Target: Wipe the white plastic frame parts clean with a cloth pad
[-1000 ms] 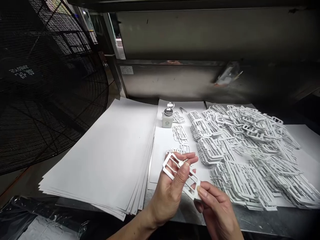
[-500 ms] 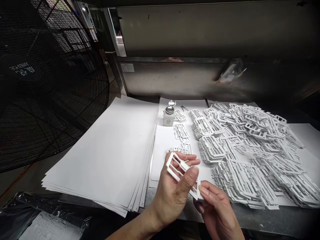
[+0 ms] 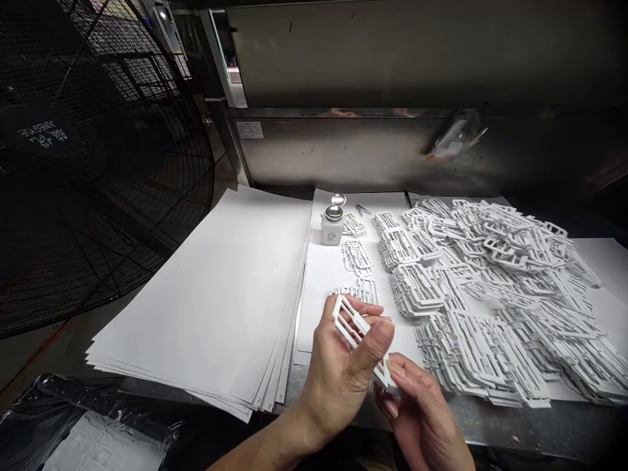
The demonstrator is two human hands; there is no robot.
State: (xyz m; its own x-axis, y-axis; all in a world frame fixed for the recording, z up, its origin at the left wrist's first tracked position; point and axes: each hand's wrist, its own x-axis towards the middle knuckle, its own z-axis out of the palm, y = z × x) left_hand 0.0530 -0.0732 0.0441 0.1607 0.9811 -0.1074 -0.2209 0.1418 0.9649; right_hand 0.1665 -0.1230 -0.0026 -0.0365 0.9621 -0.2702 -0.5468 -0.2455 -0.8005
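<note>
The white plastic frame [image 3: 356,329] has turned more edge-on since a second ago, and both hands have drawn in closer together. The left hand [image 3: 343,373] grips it, thumb pressed over the top and fingers curled beneath; the right hand [image 3: 417,409] pinches the frame's lower end between thumb and forefinger. The frame is a flat, matte, rectangular lattice of thin bars with open windows, held tilted above the near edge of the bench.

At two o'clock from the hands sprawls a big heap of frames [image 3: 490,288], the same white lattices, some stacked neatly, others tangled. A few small clusters [image 3: 356,255] lie at twelve o'clock on a white sheet, and beyond them stands a small squat white bottle [image 3: 332,226] with a shiny metal cap. At ten o'clock lies a thick stack of paper [image 3: 216,301], smooth and fanned at its corner. The bench [image 3: 490,425] is dull grey metal, backed by a brushed steel panel [image 3: 343,150]. A large black wire fan guard [image 3: 98,163] fills nine o'clock, and crinkled clear plastic wrap [image 3: 73,425] lies at eight.
</note>
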